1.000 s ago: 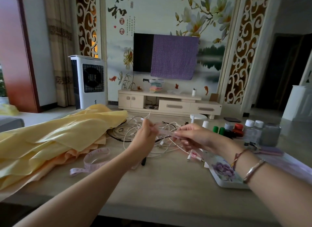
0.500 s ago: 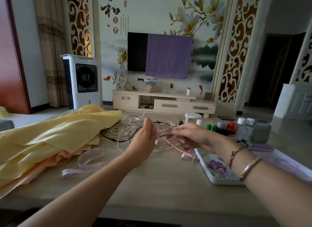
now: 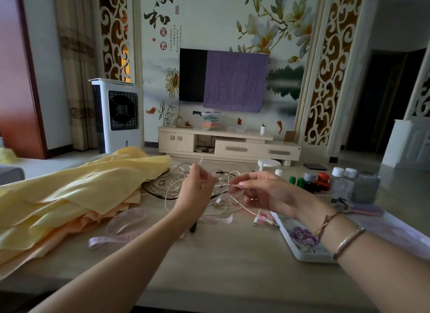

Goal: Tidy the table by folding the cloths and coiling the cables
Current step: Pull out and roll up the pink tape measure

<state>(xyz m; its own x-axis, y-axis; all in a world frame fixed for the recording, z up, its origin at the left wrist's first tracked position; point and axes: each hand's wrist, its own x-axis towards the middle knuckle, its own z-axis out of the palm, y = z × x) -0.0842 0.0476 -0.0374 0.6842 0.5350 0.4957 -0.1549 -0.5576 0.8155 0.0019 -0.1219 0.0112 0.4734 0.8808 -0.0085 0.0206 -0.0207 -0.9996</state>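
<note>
A tangle of white cables point(image 3: 179, 187) with a black one lies in the middle of the table, behind my hands. My left hand point(image 3: 195, 191) pinches a white cable and holds it raised above the pile. My right hand point(image 3: 260, 191) pinches the same cable a short way to the right, so a short stretch runs between the two hands. Loose loops hang down from both hands to the table. A crumpled yellow cloth point(image 3: 69, 196) over an orange one fills the left of the table, unfolded.
A pink measuring tape point(image 3: 121, 226) curls beside the cloths. A white tray with purple flowers point(image 3: 302, 243) sits under my right forearm. Small bottles and jars point(image 3: 344, 182) stand at the right rear. The table's front edge point(image 3: 209, 298) runs below my arms.
Both hands stayed on the white cable above the pile, and the right hand's fingers have spread a little. The head camera shifted slightly.
</note>
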